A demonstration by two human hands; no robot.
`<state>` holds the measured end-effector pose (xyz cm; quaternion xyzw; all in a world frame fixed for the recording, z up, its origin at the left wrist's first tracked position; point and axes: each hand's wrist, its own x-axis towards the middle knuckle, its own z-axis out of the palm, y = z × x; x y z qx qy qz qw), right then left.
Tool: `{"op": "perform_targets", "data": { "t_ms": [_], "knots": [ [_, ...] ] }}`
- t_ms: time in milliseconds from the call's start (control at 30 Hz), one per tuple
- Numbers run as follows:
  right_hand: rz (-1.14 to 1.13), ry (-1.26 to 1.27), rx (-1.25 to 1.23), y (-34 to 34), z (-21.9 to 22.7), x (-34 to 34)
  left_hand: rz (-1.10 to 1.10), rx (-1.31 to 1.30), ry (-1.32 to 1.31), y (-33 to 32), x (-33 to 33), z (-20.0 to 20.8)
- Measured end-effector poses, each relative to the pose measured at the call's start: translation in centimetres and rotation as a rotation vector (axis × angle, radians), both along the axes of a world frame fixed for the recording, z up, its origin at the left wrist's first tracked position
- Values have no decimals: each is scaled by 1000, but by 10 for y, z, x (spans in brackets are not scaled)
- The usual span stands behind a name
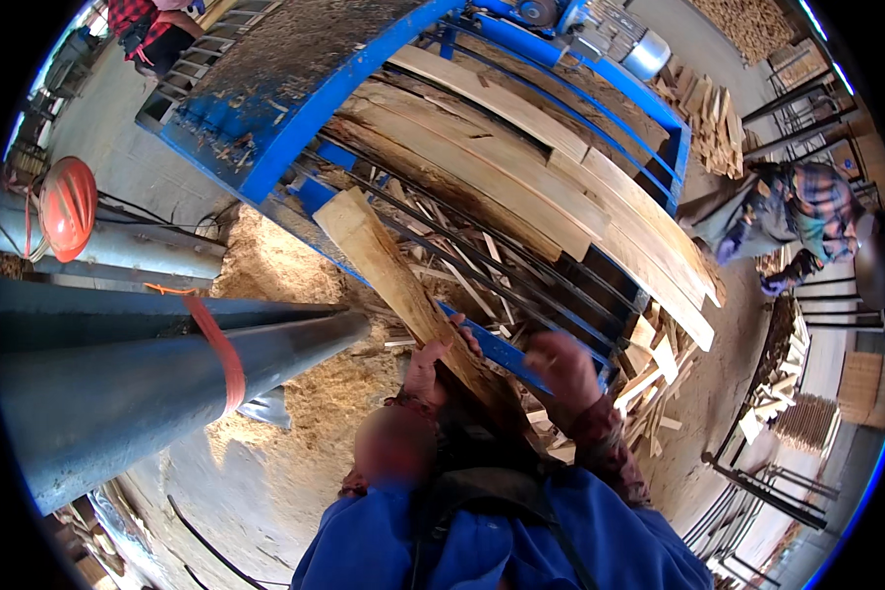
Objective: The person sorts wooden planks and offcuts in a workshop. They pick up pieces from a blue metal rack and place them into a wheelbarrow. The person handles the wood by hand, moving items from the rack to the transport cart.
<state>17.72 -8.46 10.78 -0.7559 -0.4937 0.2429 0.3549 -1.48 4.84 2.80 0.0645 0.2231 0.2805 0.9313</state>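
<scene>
A long rough-edged wooden board (403,265) slants from the blue machine frame down toward my body. My left hand (426,374) is closed round the board near its lower part, with fingertips showing along the far side. To the right of the board, my right hand (563,369) is raised apart from it. Motion smears that hand, so its fingers are hard to read. The board's far end lies over the near edge of the blue frame (305,118). Beyond it, several sawn boards (492,162) lie side by side on the machine's bars.
Large grey pipes (167,359) stand at the left, near an orange hard hat (67,208). Sawdust (275,265) covers floor beside the machine. Wood offcuts (649,369) lie at the right. A co-worker in plaid (821,211) is at far right; another person (147,29) is at upper left.
</scene>
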Motion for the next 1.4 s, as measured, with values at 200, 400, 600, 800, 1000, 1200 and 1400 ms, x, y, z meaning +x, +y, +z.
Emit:
{"op": "perform_targets", "data": {
  "t_ms": [200, 400, 600, 800, 1000, 1200, 1400],
  "knots": [
    [-453, 192, 8, 27, -34, 86, -18, 29, -39, -3, 10, -8],
    [-451, 228, -108, 79, -60, 90, -8, 74, -18, -1, 10, -10],
    [-326, 144, -126, 104, -60, 88, 27, 140, 112, -1, 9, -11],
    [27, 54, -227, 134, -55, 105, 64, 203, 198, -2, 21, 18],
    [216, -46, -150, 122, -49, 85, 68, 96, 213, -8, 23, -3],
    [179, 574, -294, 32, 34, 59, 72, 102, 124, -11, 24, 1],
    [266, 536, -312, -60, 19, 24, 181, -21, 213, -19, 28, 18]
  ]
}}
